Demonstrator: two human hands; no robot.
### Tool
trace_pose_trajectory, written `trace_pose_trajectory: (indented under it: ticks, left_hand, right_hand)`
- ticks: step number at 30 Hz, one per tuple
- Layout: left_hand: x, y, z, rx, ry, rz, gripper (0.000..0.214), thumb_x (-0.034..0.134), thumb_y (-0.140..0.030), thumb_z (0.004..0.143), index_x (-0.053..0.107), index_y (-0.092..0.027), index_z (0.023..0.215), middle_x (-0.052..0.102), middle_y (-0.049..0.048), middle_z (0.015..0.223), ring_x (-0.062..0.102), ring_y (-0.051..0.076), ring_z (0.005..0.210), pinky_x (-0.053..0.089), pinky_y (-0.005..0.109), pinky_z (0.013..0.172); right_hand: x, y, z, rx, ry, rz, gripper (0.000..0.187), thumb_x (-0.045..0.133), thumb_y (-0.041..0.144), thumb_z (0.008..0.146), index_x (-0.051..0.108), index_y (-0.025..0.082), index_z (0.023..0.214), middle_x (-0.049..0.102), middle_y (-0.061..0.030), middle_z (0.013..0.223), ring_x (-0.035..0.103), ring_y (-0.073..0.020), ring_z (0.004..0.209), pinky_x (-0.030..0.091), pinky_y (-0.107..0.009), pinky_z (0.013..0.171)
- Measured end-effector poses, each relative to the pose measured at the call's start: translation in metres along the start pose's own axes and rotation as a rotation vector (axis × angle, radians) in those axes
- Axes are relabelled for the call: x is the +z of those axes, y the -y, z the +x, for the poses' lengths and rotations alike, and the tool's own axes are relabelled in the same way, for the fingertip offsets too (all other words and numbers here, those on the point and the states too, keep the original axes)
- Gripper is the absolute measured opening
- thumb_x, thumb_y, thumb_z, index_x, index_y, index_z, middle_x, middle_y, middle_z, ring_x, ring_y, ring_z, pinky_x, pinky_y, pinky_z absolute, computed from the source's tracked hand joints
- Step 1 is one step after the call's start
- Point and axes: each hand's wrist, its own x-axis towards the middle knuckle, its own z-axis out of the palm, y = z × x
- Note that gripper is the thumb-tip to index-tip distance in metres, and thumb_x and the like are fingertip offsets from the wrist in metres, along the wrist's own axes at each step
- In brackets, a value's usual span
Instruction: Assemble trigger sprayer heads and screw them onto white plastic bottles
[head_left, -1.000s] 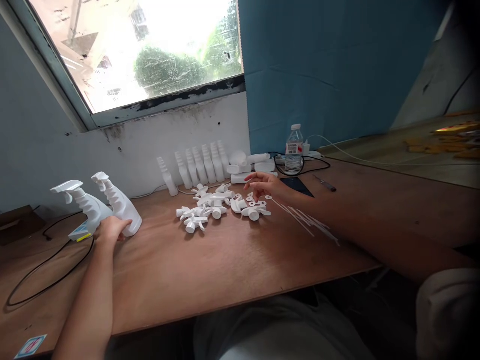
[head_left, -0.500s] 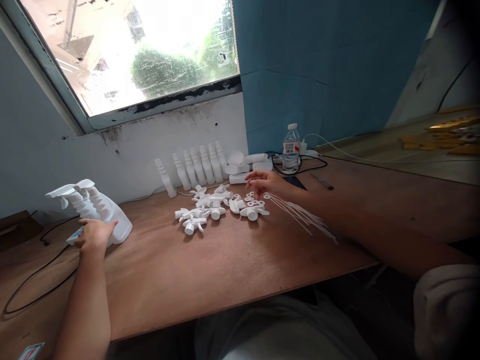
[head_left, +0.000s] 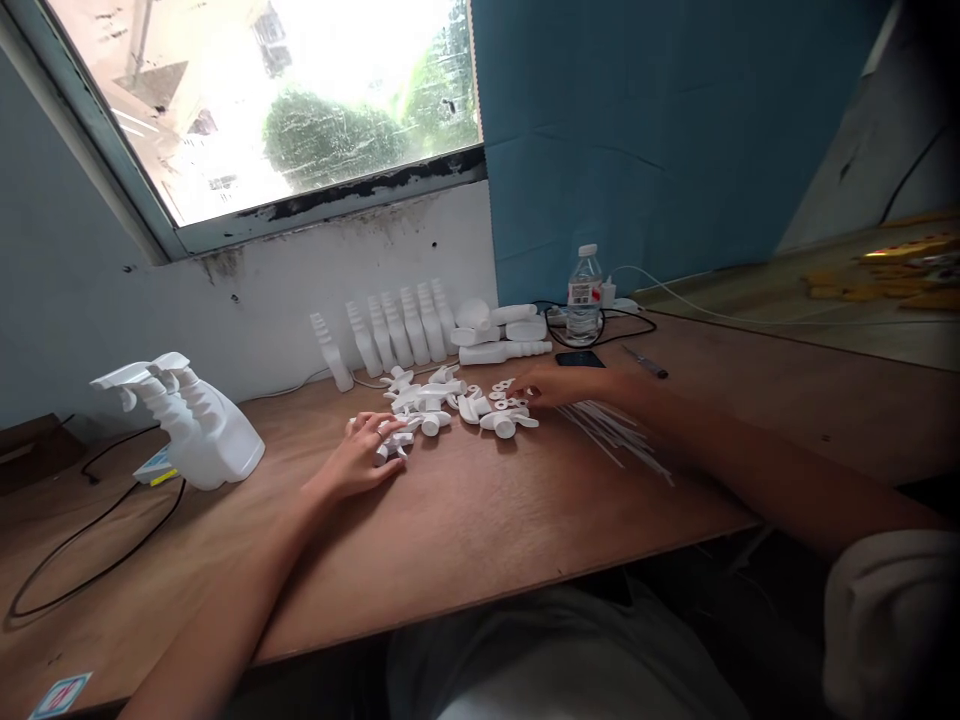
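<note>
Near the left near corner of the wooden desk (head_left: 450, 540) lies a small printed sticker (head_left: 62, 695), and beyond it a black cable (head_left: 45, 555) loops over the surface, with a brown cardboard box (head_left: 30, 450) toward the far left. Two white spray bottles (head_left: 201, 445) with trigger heads fitted stand side by side on the left part of the desk, just beside a small blue and white box (head_left: 152, 465). Right of them, the left hand (head_left: 375, 452) is partly open, fingers curved over a loose white trigger head (head_left: 394, 448) at the left end of a pile of trigger heads (head_left: 427, 395) in the middle of the desk; whether it grips that piece I cannot tell. Behind the pile, white bottles (head_left: 397, 330) stand upright along the far edge, and more bottles (head_left: 499, 350) lie on their sides right of these. Small white rings (head_left: 501, 405) lie at the pile's right end, where the right hand (head_left: 525, 392) reaches in with its fingers bent down; I cannot tell whether it holds one. Thin white tubes (head_left: 611, 435) lie under the right forearm. Toward the far edge are a dark flat device (head_left: 581, 359), a water bottle (head_left: 583, 312) and, further right, a slim knife-like tool (head_left: 646, 362).
</note>
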Motion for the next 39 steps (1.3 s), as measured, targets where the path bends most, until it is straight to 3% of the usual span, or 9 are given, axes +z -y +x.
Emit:
trace_pose_trajectory:
  ticks: [4, 10, 12, 15, 18, 21, 28, 37, 39]
  left_hand:
    - [0.005, 0.008, -0.003, 0.061, -0.085, 0.125, 0.03, 0.059, -0.041, 0.089, 0.067, -0.028, 0.114, 0.055, 0.0091, 0.132, 0.041, 0.03, 0.123, 0.032, 0.049, 0.102]
    - [0.003, -0.002, 0.0, 0.227, -0.239, 0.028, 0.017, 0.057, -0.03, 0.091, 0.069, -0.023, 0.1, 0.069, 0.0076, 0.109, 0.056, 0.024, 0.107, 0.036, 0.043, 0.098]
    - [0.001, -0.019, 0.002, 0.146, -0.342, -0.165, 0.015, 0.059, -0.031, 0.09, 0.069, -0.021, 0.093, 0.07, 0.0077, 0.101, 0.059, 0.021, 0.096, 0.042, 0.038, 0.09]
    - [0.003, -0.049, 0.005, -0.133, -0.426, -0.632, 0.02, 0.062, -0.039, 0.087, 0.066, -0.019, 0.087, 0.067, 0.0054, 0.089, 0.059, 0.016, 0.076, 0.045, 0.028, 0.069]
    - [0.013, -0.071, 0.006, -0.359, -0.338, -1.04, 0.03, 0.069, -0.046, 0.081, 0.06, -0.018, 0.081, 0.06, -0.0002, 0.069, 0.053, 0.012, 0.058, 0.041, 0.023, 0.055]
    - [0.025, -0.08, 0.007, -0.441, -0.179, -1.213, 0.036, 0.071, -0.049, 0.079, 0.052, -0.018, 0.077, 0.056, -0.0034, 0.056, 0.048, 0.009, 0.046, 0.037, 0.021, 0.047]
    - [0.032, -0.083, 0.007, -0.395, -0.064, -1.149, 0.036, 0.064, -0.053, 0.083, 0.051, -0.02, 0.087, 0.056, -0.0043, 0.053, 0.048, 0.009, 0.043, 0.036, 0.018, 0.043]
    - [0.03, -0.084, 0.005, -0.278, -0.101, -0.967, 0.03, 0.058, -0.049, 0.089, 0.051, -0.019, 0.088, 0.051, -0.0047, 0.056, 0.048, 0.01, 0.049, 0.037, 0.022, 0.05]
    - [0.029, -0.083, 0.004, -0.246, -0.139, -0.86, 0.027, 0.056, -0.046, 0.09, 0.053, -0.019, 0.092, 0.057, -0.0011, 0.066, 0.053, 0.012, 0.056, 0.04, 0.023, 0.053]
  right_hand:
    - [0.008, -0.006, 0.007, -0.028, 0.064, -0.01, 0.033, 0.058, 0.011, 0.078, 0.075, 0.018, 0.105, 0.072, -0.0075, 0.098, 0.064, -0.0177, 0.081, 0.044, -0.023, 0.07]
    - [0.012, -0.01, 0.009, 0.005, -0.041, -0.005, 0.023, 0.058, 0.008, 0.074, 0.075, 0.016, 0.087, 0.072, -0.0057, 0.083, 0.062, -0.0163, 0.071, 0.041, -0.022, 0.064]
    - [0.011, -0.007, 0.008, 0.019, -0.108, 0.002, 0.017, 0.059, 0.009, 0.075, 0.074, 0.015, 0.081, 0.071, -0.0067, 0.078, 0.061, -0.0166, 0.068, 0.039, -0.024, 0.061]
    - [0.01, 0.002, 0.008, -0.01, -0.297, 0.053, 0.013, 0.057, 0.015, 0.08, 0.071, 0.014, 0.079, 0.07, -0.0094, 0.081, 0.059, -0.0174, 0.068, 0.041, -0.026, 0.062]
    - [0.012, 0.021, 0.008, -0.088, -0.46, 0.104, 0.013, 0.055, 0.019, 0.086, 0.067, 0.013, 0.086, 0.067, -0.011, 0.091, 0.059, -0.018, 0.076, 0.044, -0.027, 0.069]
    - [0.02, 0.052, 0.006, -0.231, -0.515, 0.141, 0.013, 0.052, 0.021, 0.091, 0.063, 0.015, 0.09, 0.065, -0.0095, 0.096, 0.059, -0.0167, 0.082, 0.046, -0.027, 0.074]
    - [0.047, 0.117, -0.008, -0.638, -0.523, 0.266, 0.011, 0.051, 0.02, 0.095, 0.062, 0.018, 0.093, 0.065, -0.0098, 0.098, 0.063, -0.0174, 0.089, 0.051, -0.029, 0.076]
    - [0.061, 0.122, -0.01, -0.801, -0.373, 0.317, 0.018, 0.05, 0.016, 0.094, 0.063, 0.017, 0.106, 0.067, -0.0129, 0.107, 0.063, -0.0184, 0.103, 0.053, -0.032, 0.088]
    - [0.061, 0.122, -0.011, -0.797, -0.348, 0.334, 0.019, 0.054, 0.017, 0.092, 0.062, 0.016, 0.11, 0.065, -0.014, 0.112, 0.061, -0.0185, 0.108, 0.052, -0.033, 0.091]
